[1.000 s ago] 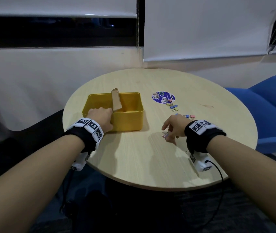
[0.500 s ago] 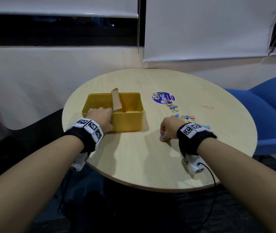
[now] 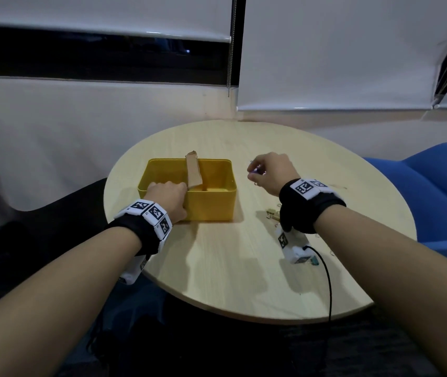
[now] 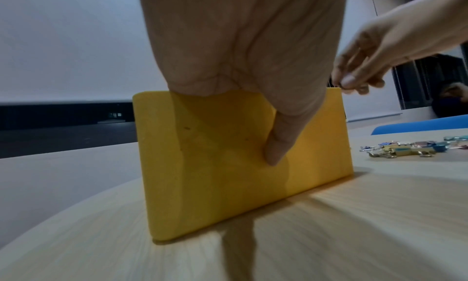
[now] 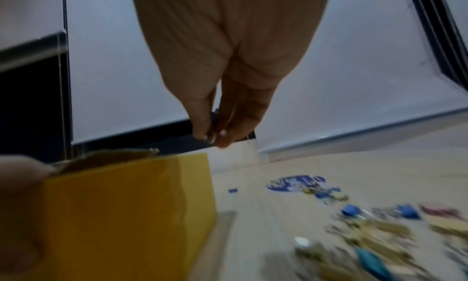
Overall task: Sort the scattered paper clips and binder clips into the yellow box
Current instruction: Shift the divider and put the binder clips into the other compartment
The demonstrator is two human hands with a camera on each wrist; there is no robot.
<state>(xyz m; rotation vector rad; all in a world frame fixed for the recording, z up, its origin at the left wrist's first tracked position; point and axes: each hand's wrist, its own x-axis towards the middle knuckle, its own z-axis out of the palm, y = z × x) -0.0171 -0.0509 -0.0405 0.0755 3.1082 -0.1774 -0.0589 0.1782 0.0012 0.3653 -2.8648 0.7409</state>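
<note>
The left hand (image 3: 169, 198) grips the yellow box's (image 3: 211, 208) near wall, steadying it toward the table's (image 3: 230, 268) left edge. The right hand (image 3: 270, 172), raised beside the box, pinches a small purple clip (image 3: 253, 172), seemingly for dropping in; loose clips (image 4: 405, 150) remain toward the right edge.

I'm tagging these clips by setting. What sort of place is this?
Probably an office or meeting room: a small round table, a blue chair beside it, and roller blinds over dark windows. Binder clips lie scattered on the table.
</note>
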